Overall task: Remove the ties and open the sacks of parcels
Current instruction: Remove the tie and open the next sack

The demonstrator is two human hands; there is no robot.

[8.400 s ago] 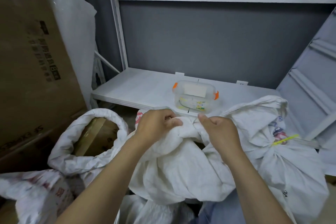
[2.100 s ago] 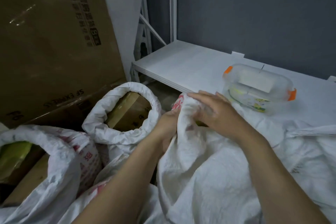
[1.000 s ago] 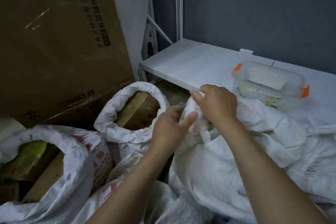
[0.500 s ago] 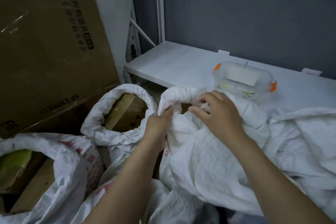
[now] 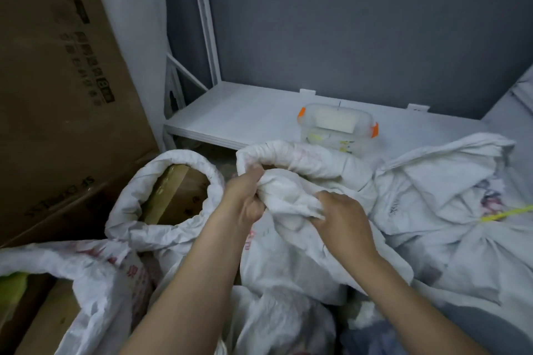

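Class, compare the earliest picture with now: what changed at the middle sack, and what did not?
The mouth of the middle sack, bunched shut before, is now open, far rim rolled down. The left grip and right grip pinch its near rim. The yellow tie on the right sack, the clear box and the left sack are unchanged.

wall (image 5: 360, 37): dark grey | rack (image 5: 206, 23): white metal, low shelf (image 5: 248, 115) | left: tall cardboard box (image 5: 57, 81) | light: dim

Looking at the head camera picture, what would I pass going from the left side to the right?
Large cardboard box → open sack with rolled rim → left hand → right hand, both gripping the middle sack → tied sack → its yellow tie.
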